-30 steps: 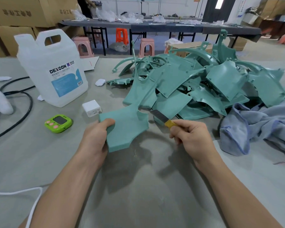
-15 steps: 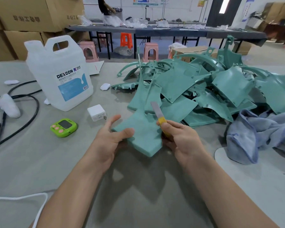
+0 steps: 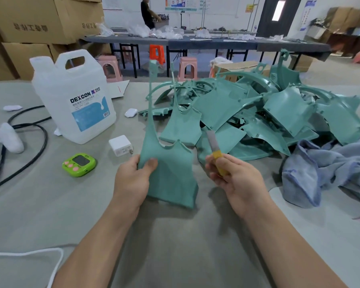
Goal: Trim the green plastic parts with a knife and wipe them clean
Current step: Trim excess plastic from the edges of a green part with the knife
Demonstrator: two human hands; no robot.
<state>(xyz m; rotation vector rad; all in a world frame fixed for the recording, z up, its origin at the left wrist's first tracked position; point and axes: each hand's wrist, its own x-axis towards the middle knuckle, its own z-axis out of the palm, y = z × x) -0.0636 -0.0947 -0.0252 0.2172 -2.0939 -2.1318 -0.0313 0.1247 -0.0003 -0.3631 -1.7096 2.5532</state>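
You are holding one green part [image 3: 170, 175] upright over the counter [image 3: 175, 235], centre front, with your left hand [image 3: 133, 179] gripping its left edge, thumb on the face and fingers curled behind. Its long axis is running near vertical: the broad end is pointing down toward you, and two thin prongs are rising up and away. Whether the bottom edge is touching the counter cannot be told. Your right hand [image 3: 237, 179] is curling closed round the yellow handle of the knife [image 3: 215, 148]; the blade is pointing up and slightly left, standing just beside the part's right edge and apart from it. Open room is lying toward you, on the bare counter beneath your forearms. Behind the part, the pile of green parts [image 3: 268, 113] is crowding the far right. The blue cloth [image 3: 324, 169] is lying near your right hand. To the left, the white charger [image 3: 121, 145], green timer [image 3: 79, 164], jug [image 3: 75, 100] and black cable [image 3: 37, 142] are bounding the space.
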